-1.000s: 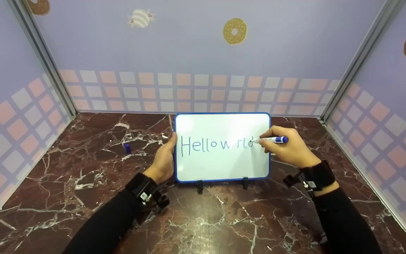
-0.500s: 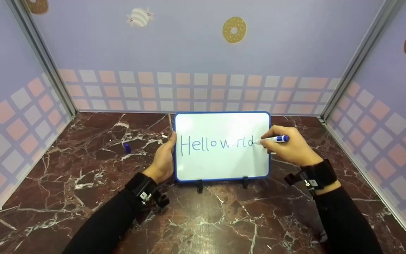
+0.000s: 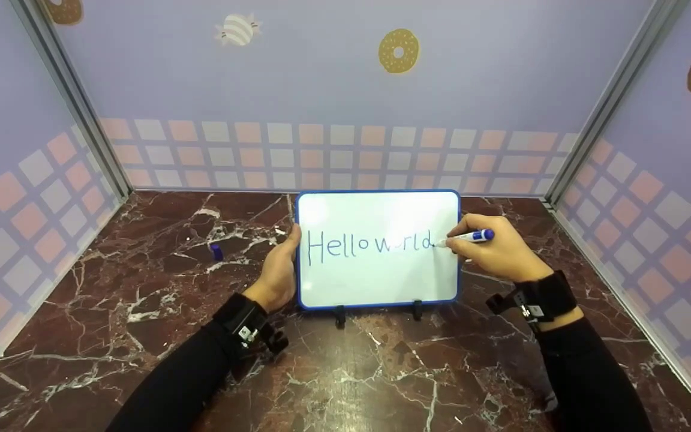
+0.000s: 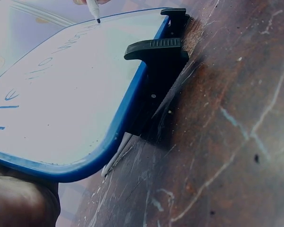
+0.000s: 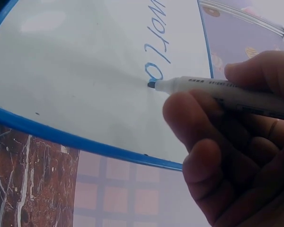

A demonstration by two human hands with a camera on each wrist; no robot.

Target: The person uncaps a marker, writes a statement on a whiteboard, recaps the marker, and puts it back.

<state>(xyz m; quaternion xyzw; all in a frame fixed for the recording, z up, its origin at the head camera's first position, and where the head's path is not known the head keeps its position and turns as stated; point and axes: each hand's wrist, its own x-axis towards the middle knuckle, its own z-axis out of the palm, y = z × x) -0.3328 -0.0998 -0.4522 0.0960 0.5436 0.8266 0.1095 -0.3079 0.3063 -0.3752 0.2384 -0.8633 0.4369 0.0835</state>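
A small whiteboard (image 3: 369,279) with a blue frame stands tilted back, bearing "Hello world" in blue handwriting. My left hand (image 3: 276,273) grips its left edge, thumb at the front rim and the other fingers hidden behind. At the right side, my right hand (image 3: 495,249) pinches a white marker (image 3: 471,236) with a blue end. In the right wrist view the dark tip of the marker (image 5: 194,86) meets the board at the foot of the "d". Black feet (image 4: 156,47) support the lower edge.
A blue marker cap (image 3: 217,252) stands on the dark red marbled table (image 3: 141,360), left of the board. Behind rises a lilac wall (image 3: 321,78) with checks and printed sweets; side panels (image 3: 669,198) close in left and right.
My right hand has shifted slightly right with the marker, its tip drawing down the stem of the "d" to the letter's foot. The left hand and whiteboard have stayed put.
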